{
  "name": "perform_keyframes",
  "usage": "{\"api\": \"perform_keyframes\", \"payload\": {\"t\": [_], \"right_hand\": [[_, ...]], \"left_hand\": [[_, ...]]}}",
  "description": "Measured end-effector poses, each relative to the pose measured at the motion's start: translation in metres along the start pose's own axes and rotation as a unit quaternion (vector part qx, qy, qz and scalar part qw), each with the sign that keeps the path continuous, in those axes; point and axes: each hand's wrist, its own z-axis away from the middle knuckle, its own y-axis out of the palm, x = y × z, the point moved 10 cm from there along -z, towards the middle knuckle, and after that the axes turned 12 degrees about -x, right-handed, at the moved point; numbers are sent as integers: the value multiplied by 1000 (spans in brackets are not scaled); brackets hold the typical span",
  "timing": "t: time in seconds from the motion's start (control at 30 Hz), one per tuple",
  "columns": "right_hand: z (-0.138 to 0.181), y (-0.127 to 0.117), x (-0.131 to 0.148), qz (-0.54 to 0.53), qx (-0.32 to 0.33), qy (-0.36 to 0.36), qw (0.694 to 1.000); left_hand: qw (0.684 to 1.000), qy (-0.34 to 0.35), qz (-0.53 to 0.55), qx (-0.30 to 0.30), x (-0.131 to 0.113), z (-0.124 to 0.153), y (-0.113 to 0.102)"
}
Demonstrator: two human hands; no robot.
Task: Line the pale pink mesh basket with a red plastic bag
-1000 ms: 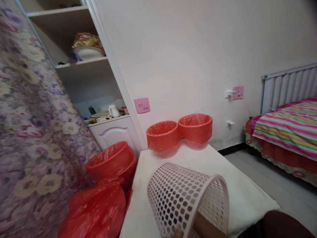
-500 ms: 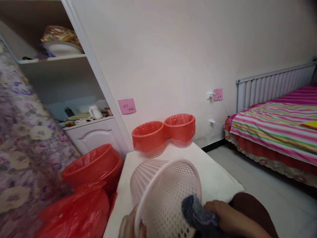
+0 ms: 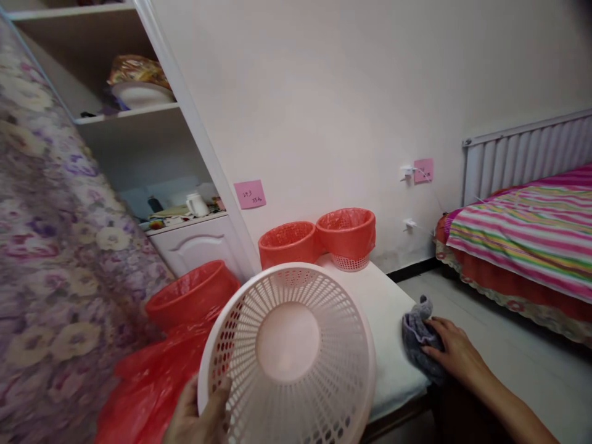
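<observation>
The left hand (image 3: pixel 197 414) holds a pale pink mesh basket (image 3: pixel 287 353) by its rim, tilted so that the open mouth and solid round bottom face the camera; the grip is closed on the rim at the lower left, thumb inside. The right hand (image 3: pixel 451 353) rests at the right edge of the white tabletop (image 3: pixel 386 320), fingers curled loosely on a grey cloth (image 3: pixel 417 338); whether the cloth is pinched or merely pressed flat cannot be told with certainty.

Progress, as a judgement: two baskets (image 3: pixel 319 242) at the far end of the tabletop already wear red liners, while the held basket is bare, so its lining appears not yet done. A heap of red bags (image 3: pixel 152 382) lies to the left, below the tabletop.

Compared with half a second earlier, the cloth and right hand have left the basket's interior for the tabletop edge, and the basket has turned to face the viewer squarely.
</observation>
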Motion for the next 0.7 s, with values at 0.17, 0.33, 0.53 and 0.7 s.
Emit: {"api": "perform_keyframes", "payload": {"t": [0.17, 0.33, 0.53, 0.7], "right_hand": [[11, 25, -4, 15, -2, -8, 1000], [18, 9, 16, -4, -47, -28, 999], [38, 0, 101, -243, 37, 1, 969], [59, -1, 154, -392, 48, 34, 918]], "left_hand": [[998, -28, 51, 27, -22, -3, 10], [996, -44, 58, 56, -9, -8, 21], [989, -47, 77, 114, -14, -10, 42], [975, -97, 114, 163, 5, 0, 59]]}}
